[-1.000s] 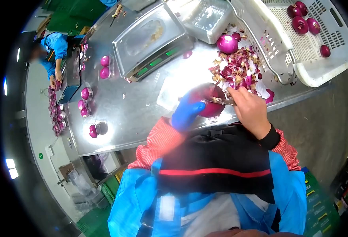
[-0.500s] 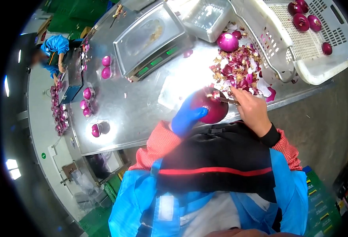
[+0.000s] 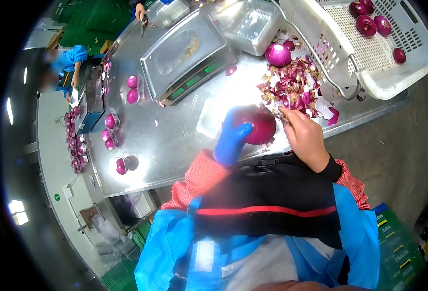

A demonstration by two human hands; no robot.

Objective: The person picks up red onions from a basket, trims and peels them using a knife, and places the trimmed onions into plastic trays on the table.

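My left hand [image 3: 232, 138], in a blue glove, is wrapped round a large red onion [image 3: 261, 126] above the table's front edge. Just right of the onion, my bare right hand [image 3: 305, 137] is closed on a small knife, mostly hidden by the fingers now. Beyond both hands lies a heap of onion skins and trimmings [image 3: 294, 85], with a shiny peeled onion [image 3: 278, 55] at its far side.
A white perforated crate [image 3: 393, 87] with several onions stands at right. Behind are a scale [image 3: 184, 58] and a clear plastic container [image 3: 253, 26]. Packed onions [image 3: 132, 89] dot the metal table [image 3: 151, 145]. Co-workers: one at far left [image 3: 70, 60], another's hand [image 3: 140, 11] at the back.
The knife blade, seen against the onion before, no longer shows there. The onion has turned and shifted slightly left. Another person's hand has appeared at the table's far side.
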